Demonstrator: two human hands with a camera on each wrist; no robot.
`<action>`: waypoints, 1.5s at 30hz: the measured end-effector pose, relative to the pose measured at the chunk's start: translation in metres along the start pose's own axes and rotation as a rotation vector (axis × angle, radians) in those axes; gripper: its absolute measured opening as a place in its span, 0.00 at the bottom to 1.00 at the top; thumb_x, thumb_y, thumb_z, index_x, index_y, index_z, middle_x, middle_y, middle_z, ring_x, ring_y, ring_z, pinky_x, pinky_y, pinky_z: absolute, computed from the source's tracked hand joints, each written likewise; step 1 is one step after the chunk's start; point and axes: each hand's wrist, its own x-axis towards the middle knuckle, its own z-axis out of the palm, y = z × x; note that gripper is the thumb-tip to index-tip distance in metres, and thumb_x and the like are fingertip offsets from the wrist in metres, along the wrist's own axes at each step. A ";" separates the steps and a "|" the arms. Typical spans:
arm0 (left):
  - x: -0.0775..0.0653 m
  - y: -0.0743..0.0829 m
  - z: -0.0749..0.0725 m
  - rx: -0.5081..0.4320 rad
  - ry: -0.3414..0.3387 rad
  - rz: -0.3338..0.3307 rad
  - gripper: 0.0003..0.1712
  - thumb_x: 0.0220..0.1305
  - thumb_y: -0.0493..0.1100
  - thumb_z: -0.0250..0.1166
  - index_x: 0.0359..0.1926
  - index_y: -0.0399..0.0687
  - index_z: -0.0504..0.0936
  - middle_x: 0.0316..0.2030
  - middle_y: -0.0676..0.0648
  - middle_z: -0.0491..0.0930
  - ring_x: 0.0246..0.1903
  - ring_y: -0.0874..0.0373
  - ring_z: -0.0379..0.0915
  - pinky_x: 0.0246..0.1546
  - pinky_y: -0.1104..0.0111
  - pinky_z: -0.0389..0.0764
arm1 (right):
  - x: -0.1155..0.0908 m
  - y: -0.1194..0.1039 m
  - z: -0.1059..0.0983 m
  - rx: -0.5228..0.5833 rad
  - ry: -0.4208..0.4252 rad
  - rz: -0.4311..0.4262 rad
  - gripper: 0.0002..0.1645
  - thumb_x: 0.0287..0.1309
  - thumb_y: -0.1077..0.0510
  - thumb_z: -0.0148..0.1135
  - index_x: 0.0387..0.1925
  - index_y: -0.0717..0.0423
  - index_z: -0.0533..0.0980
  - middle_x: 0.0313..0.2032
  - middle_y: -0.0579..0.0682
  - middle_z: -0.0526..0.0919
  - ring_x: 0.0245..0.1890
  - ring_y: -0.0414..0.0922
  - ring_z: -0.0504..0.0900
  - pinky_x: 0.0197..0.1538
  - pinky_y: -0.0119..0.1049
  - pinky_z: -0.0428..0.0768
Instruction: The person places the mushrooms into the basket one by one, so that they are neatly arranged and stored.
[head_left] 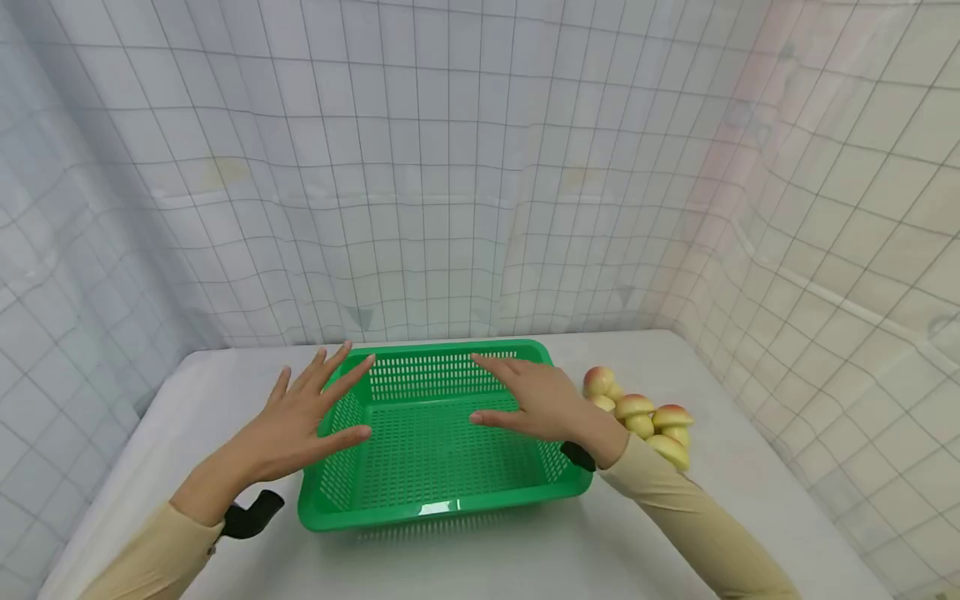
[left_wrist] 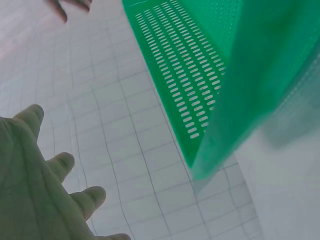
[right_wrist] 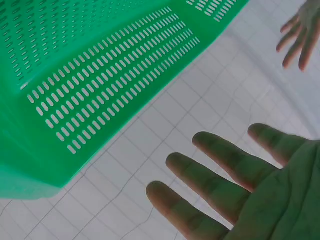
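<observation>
A green plastic basket (head_left: 442,504) with slotted walls stands on the white table, with nothing inside it. Over its left side hovers my left hand (head_left: 296,421), fingers spread and straight, holding nothing. My right hand (head_left: 543,400) hangs above the basket's right side, its thumb and fingers stretched toward the left, also holding nothing. The left wrist view shows the left palm (left_wrist: 30,185) near the basket's slotted wall (left_wrist: 180,70). In the right wrist view the right hand (right_wrist: 260,190) is spread out, and the slotted wall (right_wrist: 110,80) appears beyond it.
Several yellow-and-red mushroom-shaped pieces (head_left: 640,417) lie together right of the basket, partly behind my right forearm. A white cloth (head_left: 750,467) covers the table. Grid-patterned curtains (head_left: 450,167) hang behind it and on both sides. Black wrist straps (head_left: 251,515) sit at my cuffs.
</observation>
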 end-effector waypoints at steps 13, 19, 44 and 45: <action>-0.063 -0.002 0.059 -0.216 0.118 -0.164 0.54 0.58 0.58 0.66 0.75 0.60 0.42 0.73 0.43 0.44 0.66 0.35 0.46 0.53 0.36 0.54 | -0.068 0.043 -0.004 0.072 0.345 0.337 0.32 0.63 0.38 0.54 0.60 0.54 0.71 0.41 0.49 0.82 0.37 0.47 0.81 0.33 0.43 0.76; -0.072 0.004 0.082 -0.339 0.127 -0.197 0.58 0.55 0.56 0.69 0.75 0.59 0.40 0.73 0.47 0.34 0.66 0.32 0.45 0.48 0.36 0.62 | -0.105 0.059 0.010 0.085 0.356 0.494 0.34 0.62 0.37 0.54 0.57 0.58 0.73 0.46 0.57 0.81 0.40 0.53 0.81 0.32 0.48 0.77; -0.075 -0.004 0.121 -0.587 0.389 -0.293 0.45 0.57 0.40 0.67 0.72 0.56 0.55 0.74 0.50 0.36 0.71 0.50 0.31 0.50 0.32 0.51 | -0.164 0.063 0.048 0.048 0.198 0.781 0.44 0.56 0.31 0.56 0.53 0.68 0.72 0.43 0.65 0.76 0.37 0.58 0.78 0.29 0.50 0.74; -0.074 -0.004 0.121 -0.591 0.395 -0.297 0.45 0.57 0.40 0.66 0.72 0.57 0.55 0.74 0.51 0.36 0.71 0.53 0.31 0.50 0.32 0.51 | -0.164 0.064 0.048 0.044 0.197 0.782 0.44 0.56 0.31 0.56 0.53 0.68 0.72 0.43 0.66 0.76 0.38 0.59 0.78 0.29 0.51 0.74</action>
